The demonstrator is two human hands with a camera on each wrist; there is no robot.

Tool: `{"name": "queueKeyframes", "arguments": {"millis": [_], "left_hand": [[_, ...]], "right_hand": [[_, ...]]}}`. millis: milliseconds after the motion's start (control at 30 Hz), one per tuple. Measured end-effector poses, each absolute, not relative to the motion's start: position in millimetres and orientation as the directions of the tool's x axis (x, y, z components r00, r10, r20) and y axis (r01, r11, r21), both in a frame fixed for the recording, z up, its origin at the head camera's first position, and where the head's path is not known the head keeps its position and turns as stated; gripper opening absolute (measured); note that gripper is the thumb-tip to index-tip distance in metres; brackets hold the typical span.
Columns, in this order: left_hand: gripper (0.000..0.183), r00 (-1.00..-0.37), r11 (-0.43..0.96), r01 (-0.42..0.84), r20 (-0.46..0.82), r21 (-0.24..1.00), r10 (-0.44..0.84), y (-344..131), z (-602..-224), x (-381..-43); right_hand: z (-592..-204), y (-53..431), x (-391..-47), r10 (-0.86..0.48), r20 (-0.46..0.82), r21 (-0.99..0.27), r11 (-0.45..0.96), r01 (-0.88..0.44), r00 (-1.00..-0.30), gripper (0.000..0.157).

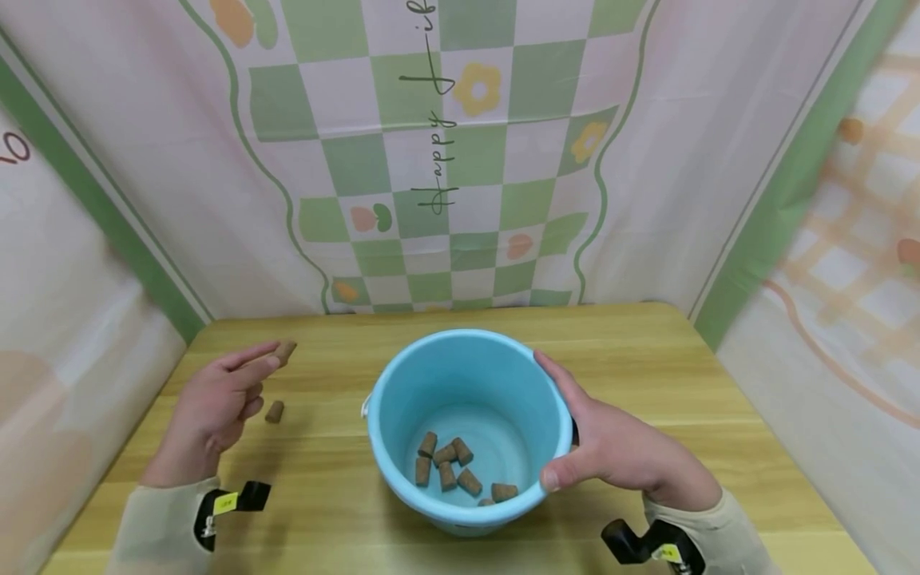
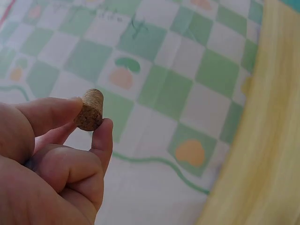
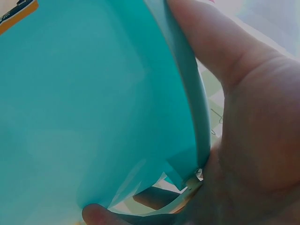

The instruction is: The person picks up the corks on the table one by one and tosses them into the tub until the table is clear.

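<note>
In the head view, my left hand [image 1: 216, 395] is raised over the left side of the table, pinching a cork stopper [image 1: 285, 352] between thumb and fingertips. The left wrist view shows that cork [image 2: 90, 110] up close, slightly tilted. Below and beside the hand, a loose cork [image 1: 275, 412] lies on the wood. A light blue bucket [image 1: 460, 371] stands mid-table with several corks [image 1: 447, 476] on its bottom. My right hand [image 1: 618, 447] grips the bucket's right rim, thumb at the front; its other fingers are partly hidden behind the wall.
The wooden table [image 1: 323, 479] is enclosed by patterned cloth at the back [image 1: 532, 160] and both sides. A white handle joint [image 1: 365, 406] sticks out at the bucket's left. Each wrist wears a black strap with a camera mount [image 1: 230, 501].
</note>
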State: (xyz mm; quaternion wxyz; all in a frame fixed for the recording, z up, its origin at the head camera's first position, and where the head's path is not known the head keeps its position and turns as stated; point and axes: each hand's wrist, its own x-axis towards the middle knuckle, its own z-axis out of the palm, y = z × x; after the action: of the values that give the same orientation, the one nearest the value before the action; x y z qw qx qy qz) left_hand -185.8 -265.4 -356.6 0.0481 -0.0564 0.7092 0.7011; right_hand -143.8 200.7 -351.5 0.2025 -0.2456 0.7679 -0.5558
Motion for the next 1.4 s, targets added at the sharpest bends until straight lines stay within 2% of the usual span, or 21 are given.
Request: {"name": "queueKeyframes", "arguments": {"millis": [133,500,933,1400], "left_hand": [[0.058,-0.995,-0.016,-0.094,-0.093,0.995,0.033,-254.2,-346.8,-182.5],[0.049,-0.995,-0.033,-0.063,-0.060,0.997,0.081,-233.1,-330.4,-170.5],[0.042,-0.987,0.046,0.013,0.005,0.999,0.163,-202.5,-309.7,-158.5],[0.040,-0.974,0.141,0.019,-0.013,0.990,0.226,-182.8,-307.6,-158.5]], "right_hand": [[-351.3,200.9,-144.0,-0.604,-0.039,-0.956,0.253,-0.146,-0.796,0.123],[-353.6,201.1,-145.4,-0.612,-0.031,-0.960,0.239,-0.147,-0.790,0.121],[-352.4,201.4,-147.1,-0.610,-0.072,-0.962,0.251,-0.105,-0.789,0.121],[-353.5,201.9,-147.4,-0.617,-0.057,-0.963,0.242,-0.120,-0.785,0.121]]}}
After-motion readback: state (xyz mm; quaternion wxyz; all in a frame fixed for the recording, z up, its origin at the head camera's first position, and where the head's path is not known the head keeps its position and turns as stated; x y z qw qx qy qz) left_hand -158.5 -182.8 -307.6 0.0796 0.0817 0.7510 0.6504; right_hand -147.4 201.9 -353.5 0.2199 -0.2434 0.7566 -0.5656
